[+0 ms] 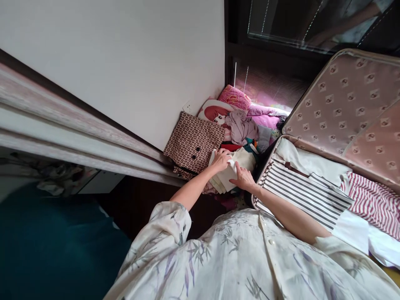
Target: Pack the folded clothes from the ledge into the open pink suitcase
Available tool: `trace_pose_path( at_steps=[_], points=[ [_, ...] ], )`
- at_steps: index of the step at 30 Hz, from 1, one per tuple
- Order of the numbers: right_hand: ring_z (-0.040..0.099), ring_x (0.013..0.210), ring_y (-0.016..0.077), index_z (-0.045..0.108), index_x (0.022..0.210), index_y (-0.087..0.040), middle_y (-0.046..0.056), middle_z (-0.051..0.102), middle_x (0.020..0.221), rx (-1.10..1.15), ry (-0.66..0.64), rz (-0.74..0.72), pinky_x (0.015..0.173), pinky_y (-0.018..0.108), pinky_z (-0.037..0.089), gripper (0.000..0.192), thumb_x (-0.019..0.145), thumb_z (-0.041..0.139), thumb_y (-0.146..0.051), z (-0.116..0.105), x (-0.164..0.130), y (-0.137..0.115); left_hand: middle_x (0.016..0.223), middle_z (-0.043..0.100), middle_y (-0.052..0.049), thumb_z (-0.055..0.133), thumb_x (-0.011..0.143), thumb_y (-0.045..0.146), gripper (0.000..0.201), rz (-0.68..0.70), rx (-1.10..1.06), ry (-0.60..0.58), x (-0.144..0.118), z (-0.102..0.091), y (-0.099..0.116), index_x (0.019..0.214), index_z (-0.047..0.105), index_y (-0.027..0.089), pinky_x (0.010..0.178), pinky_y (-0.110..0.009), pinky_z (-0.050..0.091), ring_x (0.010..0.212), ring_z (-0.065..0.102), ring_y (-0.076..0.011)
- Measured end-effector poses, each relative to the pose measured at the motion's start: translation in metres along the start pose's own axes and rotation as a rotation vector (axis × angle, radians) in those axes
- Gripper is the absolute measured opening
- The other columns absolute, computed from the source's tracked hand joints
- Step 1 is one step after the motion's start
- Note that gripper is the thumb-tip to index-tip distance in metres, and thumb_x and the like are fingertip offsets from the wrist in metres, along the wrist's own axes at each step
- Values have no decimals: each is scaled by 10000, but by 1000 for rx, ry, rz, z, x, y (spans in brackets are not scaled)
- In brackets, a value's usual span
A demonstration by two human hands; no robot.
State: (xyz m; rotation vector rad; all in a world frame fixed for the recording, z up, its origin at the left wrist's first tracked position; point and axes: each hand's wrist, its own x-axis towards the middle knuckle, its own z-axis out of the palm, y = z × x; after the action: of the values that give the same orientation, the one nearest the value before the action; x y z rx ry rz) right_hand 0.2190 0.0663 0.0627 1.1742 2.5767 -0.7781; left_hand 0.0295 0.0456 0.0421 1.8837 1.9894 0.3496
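My left hand (pixel 220 160) rests on top of a folded cream garment (pixel 243 160), its fingers curled over the upper edge. My right hand (pixel 242 178) presses down on the same garment with the index finger stretched out. The garment lies on a pile of clothes beside an open suitcase (pixel 343 108). A black-and-white striped garment (pixel 303 189) lies folded inside the suitcase, just right of my right hand.
A brown patterned bag (pixel 193 143) leans against the white wall (pixel 131 62). Pink pillows (pixel 234 96) and a crumpled mauve garment (pixel 240 127) lie behind the pile. A red-and-white striped cloth (pixel 375 204) lies in the suitcase. A teal surface (pixel 46 246) is at the lower left.
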Motion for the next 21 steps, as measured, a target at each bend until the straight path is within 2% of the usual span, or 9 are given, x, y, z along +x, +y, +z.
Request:
trace_pose_path(
  at_steps=[2, 4, 6, 8, 10, 11, 15, 18, 21],
  points=[
    [651, 1129, 308, 468, 1505, -129, 197, 704, 1248, 69, -22, 39, 947, 381, 465, 588, 942, 592, -245, -2, 6, -1, 1371, 673, -70, 610, 885, 134, 290, 29, -37, -8, -6, -10, 0, 1042, 814, 267, 1183, -536, 274, 1377, 448, -297],
    [683, 1013, 256, 634, 1321, -154, 142, 748, 1107, 137, -32, 25, 875, 321, 469, 383, 971, 480, -180, -9, 11, 3, 1331, 702, -60, 612, 863, 91, 343, 61, -73, -5, -13, -23, -4, 1070, 813, 276, 1198, -541, 271, 1406, 445, -294],
    [678, 919, 226, 709, 1113, -165, 98, 751, 976, 187, -31, -50, 822, 286, 466, 282, 955, 476, -175, -22, 14, 6, 1357, 695, -50, 629, 842, 75, 339, 91, -117, 35, -24, -39, -9, 1040, 820, 273, 1219, -549, 262, 1469, 394, -305],
    [652, 841, 206, 711, 968, -168, 67, 725, 868, 238, -29, -174, 786, 275, 459, 208, 905, 513, -165, -44, 13, 5, 1387, 680, -49, 666, 847, 115, 237, 145, -206, 94, -36, -58, -13, 958, 821, 255, 1237, -551, 264, 1512, 350, -313],
    [612, 774, 185, 690, 890, -166, 49, 689, 792, 311, -45, -324, 747, 272, 449, 167, 875, 524, -166, -72, 7, -1, 1321, 711, -70, 703, 882, 225, 102, 239, -373, 127, -47, -78, -14, 896, 803, 238, 1231, -547, 305, 1495, 397, -305],
    [595, 755, 175, 685, 885, -165, 42, 677, 778, 351, -61, -399, 731, 269, 444, 159, 877, 527, -184, -88, 2, -6, 1239, 739, -83, 712, 901, 303, 109, 294, -487, 132, -51, -88, -12, 871, 788, 230, 1211, -543, 346, 1453, 461, -300],
    [571, 751, 153, 705, 978, -151, 29, 676, 818, 504, -141, -611, 695, 251, 441, 246, 925, 541, -327, -158, -26, -23, 935, 752, -68, 779, 850, 549, 332, 442, -897, 123, -58, -123, 8, 801, 717, 226, 1053, -502, 516, 1152, 691, -277],
    [550, 730, 140, 728, 1012, -139, 20, 671, 824, 514, -156, -625, 664, 241, 437, 309, 926, 564, -388, -203, -48, -27, 1045, 754, -75, 856, 771, 547, 362, 509, -896, 156, -54, -144, 34, 772, 677, 232, 1112, -517, 477, 1204, 663, -274],
    [501, 672, 116, 740, 1003, -126, -3, 631, 758, 447, -109, -547, 599, 224, 404, 299, 921, 583, -367, -235, -70, -22, 1141, 740, -86, 804, 833, 532, 367, 530, -853, 204, -45, -160, 61, 768, 621, 220, 1135, -514, 457, 1277, 623, -269]
  ],
)
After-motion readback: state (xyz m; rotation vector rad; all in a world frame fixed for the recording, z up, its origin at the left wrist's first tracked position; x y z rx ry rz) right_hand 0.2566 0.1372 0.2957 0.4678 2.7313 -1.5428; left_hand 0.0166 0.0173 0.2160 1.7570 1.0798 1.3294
